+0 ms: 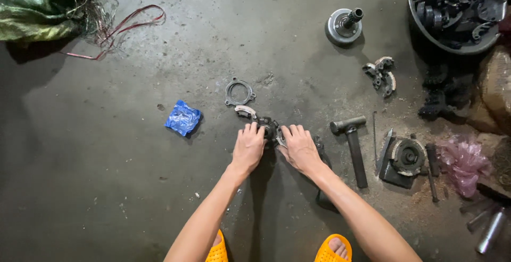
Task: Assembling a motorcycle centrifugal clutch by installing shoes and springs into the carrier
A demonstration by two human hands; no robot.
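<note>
Both hands press on a small dark round metal part (269, 129) lying on the stained grey concrete floor (106, 177), near the middle of it. The left hand (248, 147) has its fingers (253, 130) spread and curled over the part's left side; the right hand (299, 147) closes its fingers on what seems to be a thin silvery tool (280, 140) at the part's right edge, though I cannot tell how firmly.

The part is greasy and sits loose on the floor, so in my judgement it could skid or twist under the push, and the tool could slip off and nick the left hand just beside it. Small pieces could roll away across the floor; the flat grey metal ring plate (239, 92) and the curved pale metal shoe (246, 111) just beyond already lie loose.

The hands cover most of the part, so its shape is unclear. The dark object (324, 195) under the right forearm is half hidden. The black plastic tub (426, 30) at the far right corner is cut off, its contents a dark jumble.
</note>
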